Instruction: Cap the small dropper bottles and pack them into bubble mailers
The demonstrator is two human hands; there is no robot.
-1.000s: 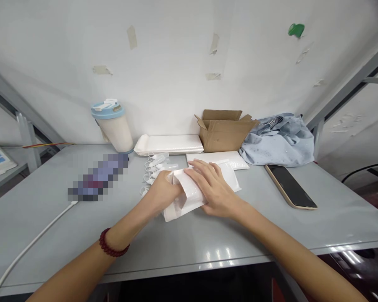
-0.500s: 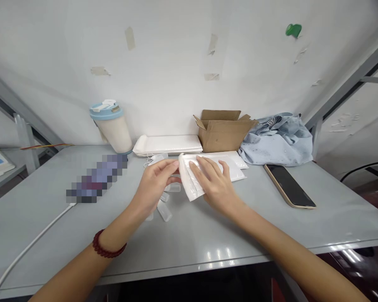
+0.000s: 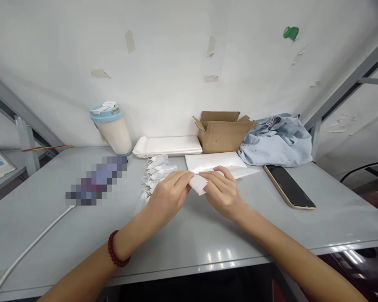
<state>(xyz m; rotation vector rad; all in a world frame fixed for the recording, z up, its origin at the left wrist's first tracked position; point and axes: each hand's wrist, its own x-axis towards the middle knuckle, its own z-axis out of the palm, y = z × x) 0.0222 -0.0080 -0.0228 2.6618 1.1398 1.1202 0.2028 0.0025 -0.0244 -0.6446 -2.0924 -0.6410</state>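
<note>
In the centre of the frame, the left hand [image 3: 171,193] and the right hand [image 3: 223,193] meet at a white padded envelope [image 3: 198,185]. The left hand's fingers are clamped on its near end, and the right hand's fingers are closed on it from the other side. A small white end shows between the two hands; the rest runs behind the right hand and comes out as a pointed corner. A dark red beaded bracelet [image 3: 116,249] circles the left wrist.

Left of centre, beside the left hand, small clear bottles [image 3: 160,160] with white caps and loops lie in a column on the grey desk [image 3: 189,247]. Just behind the hands lies another white packet [image 3: 214,159], and further back a stack of white envelopes [image 3: 170,144] sits near the wall [image 3: 166,63].

To the right of the stack stands an open cardboard box [image 3: 225,137], with a light blue cloth [image 3: 277,147] bunched against it. A phone [image 3: 290,186] lies at right; at left stand a cream cup [image 3: 116,136] with a blue lid and, nearer, a pixelated dark object [image 3: 101,180] with a white cable [image 3: 34,244].
</note>
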